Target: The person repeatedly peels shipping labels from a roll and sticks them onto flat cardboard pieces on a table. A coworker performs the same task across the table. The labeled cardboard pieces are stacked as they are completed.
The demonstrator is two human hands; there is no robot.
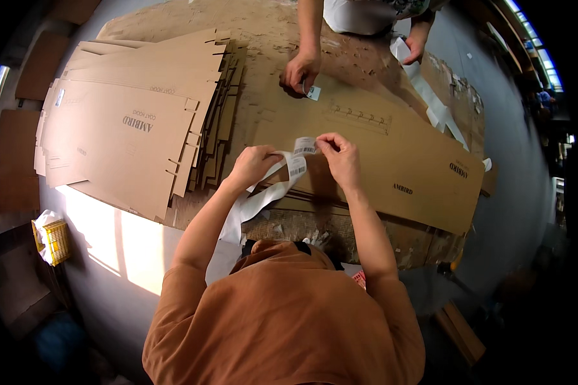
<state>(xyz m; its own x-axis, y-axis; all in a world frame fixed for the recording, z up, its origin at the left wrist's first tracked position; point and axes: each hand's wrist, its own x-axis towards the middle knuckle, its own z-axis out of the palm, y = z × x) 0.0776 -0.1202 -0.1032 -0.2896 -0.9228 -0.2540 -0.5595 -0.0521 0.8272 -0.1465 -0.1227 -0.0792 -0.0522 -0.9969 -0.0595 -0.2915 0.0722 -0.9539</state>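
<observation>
In front of my chest, my left hand (253, 165) is closed on a white strip of barcode labels (258, 200), whose tail curls down over the table's near edge. With thumb and finger pinched, my right hand (341, 160) grips the edge of a barcode label (305, 145) at the strip's upper end. Both hands are above the near left part of a flat brown cardboard sheet (411, 170) with dark print. Across from me, a co-worker's hand (304, 69) presses a small pale label (313, 93) at this sheet's far edge.
A tall stack of flat cardboard sheets (122, 115) fills the left of the worn wooden table (270, 32). The co-worker's other hand (415, 50) holds another white label strip (424, 86) trailing across the right side. On the floor at left stands a yellow basket (58, 242).
</observation>
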